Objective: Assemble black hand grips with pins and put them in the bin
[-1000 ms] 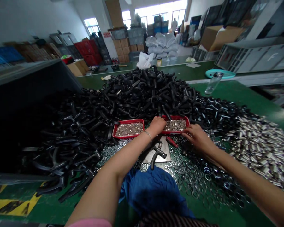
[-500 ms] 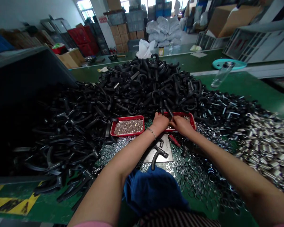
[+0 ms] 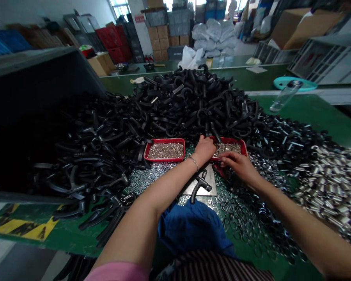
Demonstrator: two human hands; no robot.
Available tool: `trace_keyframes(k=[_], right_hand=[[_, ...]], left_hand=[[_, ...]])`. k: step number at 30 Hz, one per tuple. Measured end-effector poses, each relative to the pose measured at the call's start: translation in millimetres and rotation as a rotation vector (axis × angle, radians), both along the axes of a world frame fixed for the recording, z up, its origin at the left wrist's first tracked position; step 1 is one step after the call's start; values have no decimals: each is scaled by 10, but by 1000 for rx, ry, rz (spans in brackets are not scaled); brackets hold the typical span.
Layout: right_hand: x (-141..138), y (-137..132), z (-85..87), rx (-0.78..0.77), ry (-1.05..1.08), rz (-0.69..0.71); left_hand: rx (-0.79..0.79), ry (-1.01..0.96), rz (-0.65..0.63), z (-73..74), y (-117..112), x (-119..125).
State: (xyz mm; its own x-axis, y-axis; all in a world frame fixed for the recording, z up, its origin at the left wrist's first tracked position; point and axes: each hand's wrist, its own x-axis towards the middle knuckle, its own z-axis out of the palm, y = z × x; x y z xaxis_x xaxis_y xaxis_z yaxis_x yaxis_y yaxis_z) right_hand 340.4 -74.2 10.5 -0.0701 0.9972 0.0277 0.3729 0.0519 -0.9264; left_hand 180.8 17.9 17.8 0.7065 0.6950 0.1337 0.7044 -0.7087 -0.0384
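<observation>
My left hand point(image 3: 205, 149) is at the left end of the right red tray point(image 3: 244, 147), which contains small metal pieces point(image 3: 229, 148). Its fingers are curled closed, and whatever they grip is hidden behind them. Over the tray's near edge, my right hand point(image 3: 240, 166) has thumb and forefinger pinched together; anything between them is too small to make out. Below it lies a red-handled tool point(image 3: 218, 170), partly covered. A black curved handle-like part point(image 3: 200, 187) rests on a metal plate point(image 3: 213, 181) nearer my body.
Another red tray point(image 3: 164, 160) of small metal bits stands left. Black curved parts point(image 3: 190, 93) are heaped behind and to the left, beside a large dark bin point(image 3: 76, 74). Metal rings point(image 3: 240, 214) and silver cylinders point(image 3: 330, 187) spread rightward. A clear bottle point(image 3: 285, 97) stands farther back.
My right hand has drawn away from my left hand, toward the right and nearer me, uncovering the right tray's contents. My left hand stays at the tray. The whole view has shifted slightly.
</observation>
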Motion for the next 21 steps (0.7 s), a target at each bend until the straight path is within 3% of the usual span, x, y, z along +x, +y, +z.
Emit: trace_keyframes(k=[2,5,9,12,16,21], right_hand=[[-129,-167,-35,-95,60,88],[-293,-260,-136,-164,79,125],[-365,-180,-254,-136,-98,150],[-368,-109,-292,-91,-247,197],[-407,-62,-271,-81,-427,226],[-570,-57,-116,46,-971,270]], left_hand=[[7,-97,30,13,-43,-39],[-47,-410,112,10,-220,-171],[-362,-953,244,-115,-641,-534],[-597,-1186,373,-269,-963,-841],[-735,-1261,460,-393,-1225,-1060],[-513,-1014,403,-376,-1268,-1013]])
